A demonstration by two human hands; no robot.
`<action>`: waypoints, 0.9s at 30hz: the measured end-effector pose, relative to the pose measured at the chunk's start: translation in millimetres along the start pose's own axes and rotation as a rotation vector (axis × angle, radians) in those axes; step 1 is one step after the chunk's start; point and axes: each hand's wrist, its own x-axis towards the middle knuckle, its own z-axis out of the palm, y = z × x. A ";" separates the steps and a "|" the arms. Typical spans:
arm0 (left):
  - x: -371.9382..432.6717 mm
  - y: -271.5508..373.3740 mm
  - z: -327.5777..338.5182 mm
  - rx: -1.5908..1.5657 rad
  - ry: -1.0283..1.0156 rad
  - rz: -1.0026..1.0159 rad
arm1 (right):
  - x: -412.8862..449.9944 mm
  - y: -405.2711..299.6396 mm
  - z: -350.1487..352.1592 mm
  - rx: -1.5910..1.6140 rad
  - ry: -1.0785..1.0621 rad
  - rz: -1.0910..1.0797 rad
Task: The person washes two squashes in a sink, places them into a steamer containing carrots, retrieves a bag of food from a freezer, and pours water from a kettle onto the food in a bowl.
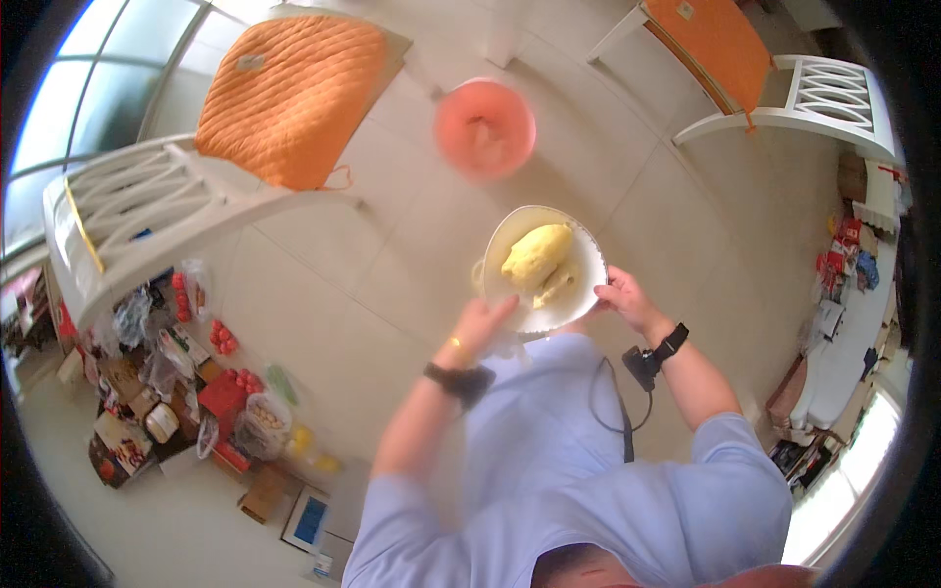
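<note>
A white plate (514,220) with a patterned rim is held in front of the body by both my hands. My right hand (623,294) grips its right edge, thumb over the rim. At the lower left edge my left hand (481,323) holds it; the fingers beneath are hidden and blurred. On the plate lie a large yellow lump of food (538,255), its kind unclear, and a smaller pale yellow piece (553,288). Something thin and clear, perhaps a plastic bag, hangs near my left hand.
A pink bucket (485,131) stands on the tiled floor beyond the plate. White chairs with orange quilted seat covers (294,95) stand at upper left and upper right (717,44). Boxes, bags and food packages (220,397) crowd the left; a cluttered white surface (845,353) lies right.
</note>
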 end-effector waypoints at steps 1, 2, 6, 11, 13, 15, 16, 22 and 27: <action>11.4 7.2 -1.1 0.032 -0.062 0.055 | 6.8 -2.2 -7.6 0.036 0.019 0.003; 23.2 14.4 -2.1 0.062 -0.123 0.110 | 13.1 -2.6 -17.9 0.047 0.027 0.007; 89.7 44.8 -26.5 0.060 -0.360 0.210 | 35.3 -13.4 -67.7 0.084 0.152 0.028; 200.9 68.7 -51.2 -0.427 0.019 0.319 | 39.4 -40.6 -120.7 0.144 0.239 0.045; 250.8 78.9 -61.7 -0.502 -0.035 0.333 | 41.3 -48.8 -142.2 0.138 0.272 0.060; 298.1 80.0 -64.0 -0.583 -0.087 0.341 | 40.6 -57.3 -162.2 0.085 0.289 0.076; 317.0 80.8 -62.9 -0.515 0.061 0.258 | 39.9 -55.6 -174.3 0.064 0.306 0.094; 357.5 83.0 -63.3 -0.351 0.299 0.183 | 49.7 -73.5 -208.5 0.038 0.338 0.121; 305.3 57.6 -83.8 -0.024 0.405 0.215 | 56.7 -105.4 -209.7 0.057 0.247 0.122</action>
